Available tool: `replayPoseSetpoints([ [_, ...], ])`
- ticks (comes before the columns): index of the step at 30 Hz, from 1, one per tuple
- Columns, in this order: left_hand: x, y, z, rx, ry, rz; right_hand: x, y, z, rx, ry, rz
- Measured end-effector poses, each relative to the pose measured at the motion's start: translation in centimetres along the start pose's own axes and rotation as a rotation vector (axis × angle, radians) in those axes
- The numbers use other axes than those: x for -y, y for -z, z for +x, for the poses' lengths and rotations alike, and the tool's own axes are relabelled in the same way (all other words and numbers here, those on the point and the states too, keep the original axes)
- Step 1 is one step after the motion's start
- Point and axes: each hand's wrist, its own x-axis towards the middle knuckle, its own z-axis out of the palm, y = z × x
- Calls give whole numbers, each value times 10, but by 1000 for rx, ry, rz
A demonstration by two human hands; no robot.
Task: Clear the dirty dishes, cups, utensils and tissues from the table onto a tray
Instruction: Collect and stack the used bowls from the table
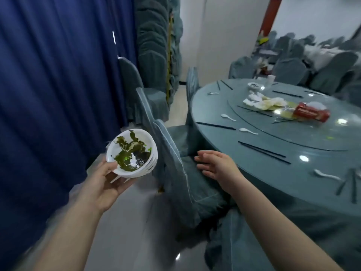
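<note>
The person's left hand (pixel 106 181) is holding a stack of white bowls (pixel 132 153) from below, thumb on the near rim and fingers curled under the base; the top bowl is smeared with dark green leftovers. The stack is hanging out over the floor to the left of the table, in front of a blue curtain (pixel 58 85). The right hand (pixel 216 165) is hovering with fingers straight and relaxed, gripping nothing, just above a covered chair (pixel 179 173) that is standing between the person and the round table (pixel 254 173). More covered chairs are lining the near edge and the far side. On the table, black chopsticks (pixel 263 152) and white spoons (pixel 248 131) are lying scattered near the rim. On the glass turntable (pixel 312 137), crumpled tissues (pixel 257 100) are sitting beside a red can (pixel 310 114) lying on its side. A small dish (pixel 253 86) is resting at the far edge. No tray is showing.
</note>
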Motion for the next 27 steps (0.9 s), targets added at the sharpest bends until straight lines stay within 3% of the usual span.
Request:
replayPoseSetpoints([
  [5, -49, -30, 111, 133, 19, 74, 31, -12, 86, -134, 48, 77],
  [10, -98, -44, 213, 196, 52, 71, 68, -57, 189, -122, 70, 52],
  [17, -188, -7, 359, 168, 38, 85, 105, -166, 334, -13, 101, 7],
  [27, -329, 41, 568, 180, 4, 156, 158, -325, 515, -65, 115, 104],
])
